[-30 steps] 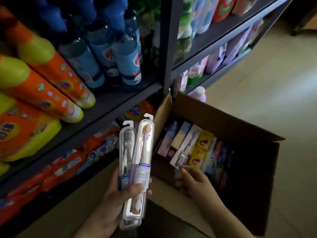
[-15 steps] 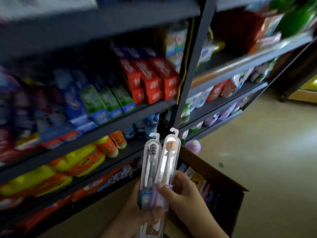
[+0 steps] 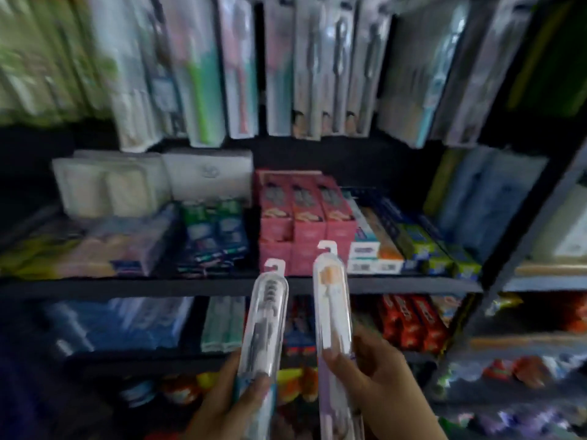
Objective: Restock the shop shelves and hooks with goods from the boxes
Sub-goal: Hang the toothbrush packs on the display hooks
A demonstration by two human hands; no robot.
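The left hand [image 3: 236, 396] curls round a clear toothbrush case [image 3: 265, 325] with a dark-bristled brush inside; the right hand [image 3: 370, 381] grips a second case [image 3: 333, 312] holding an orange-headed brush. Both cases stand upright and apart before the shelf edge [image 3: 127, 285], below hanging toothbrush packs [image 3: 241, 68].

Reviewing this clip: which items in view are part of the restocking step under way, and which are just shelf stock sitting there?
In play:
- dark-bristled toothbrush case, in the left hand
- orange-bristled toothbrush case, in the right hand
- hanging toothbrush packs, the likely destination

Just stock:
- pink toothpaste boxes
- white packs
- red boxes
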